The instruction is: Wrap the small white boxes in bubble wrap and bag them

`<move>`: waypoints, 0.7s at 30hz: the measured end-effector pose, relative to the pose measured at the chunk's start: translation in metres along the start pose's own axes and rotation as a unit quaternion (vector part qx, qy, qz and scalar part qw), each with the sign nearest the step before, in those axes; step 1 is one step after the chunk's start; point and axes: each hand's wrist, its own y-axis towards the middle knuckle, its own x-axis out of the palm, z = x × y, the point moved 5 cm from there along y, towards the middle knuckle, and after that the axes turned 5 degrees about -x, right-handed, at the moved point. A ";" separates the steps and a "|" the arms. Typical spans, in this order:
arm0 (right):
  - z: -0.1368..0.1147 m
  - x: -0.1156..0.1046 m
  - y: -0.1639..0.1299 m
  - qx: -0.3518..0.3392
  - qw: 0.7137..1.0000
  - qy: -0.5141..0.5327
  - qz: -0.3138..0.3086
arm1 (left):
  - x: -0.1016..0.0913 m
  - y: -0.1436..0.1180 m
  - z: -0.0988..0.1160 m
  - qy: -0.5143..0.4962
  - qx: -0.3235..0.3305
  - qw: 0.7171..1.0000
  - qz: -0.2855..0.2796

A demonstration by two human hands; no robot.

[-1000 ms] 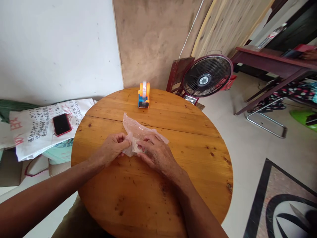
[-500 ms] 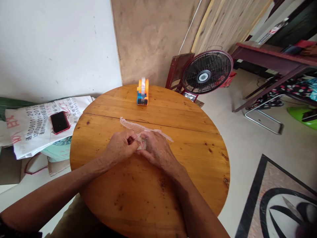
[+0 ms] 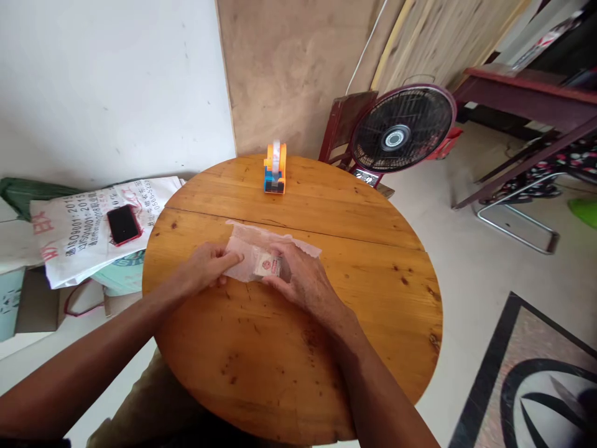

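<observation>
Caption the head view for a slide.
Both hands, left hand and right hand, press a small packet inside translucent wrap on a round wooden table.

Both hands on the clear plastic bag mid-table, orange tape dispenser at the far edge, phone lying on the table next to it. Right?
Not quite. The head view shows the red-cased phone lying off the round wooden table, on a printed white sack to its left. The rest holds: left hand, right hand, clear plastic bag, orange tape dispenser.
</observation>
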 end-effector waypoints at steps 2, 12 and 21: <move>0.000 0.000 0.000 0.007 1.000 -0.007 -0.008 | 0.000 0.007 -0.001 -0.074 -0.019 0.997 -0.031; -0.001 -0.001 0.001 -0.014 0.999 -0.025 -0.014 | 0.000 0.024 0.005 -0.011 0.066 0.998 0.003; -0.005 -0.001 0.004 -0.033 0.996 -0.071 -0.040 | 0.004 0.023 0.019 0.035 0.115 0.991 0.058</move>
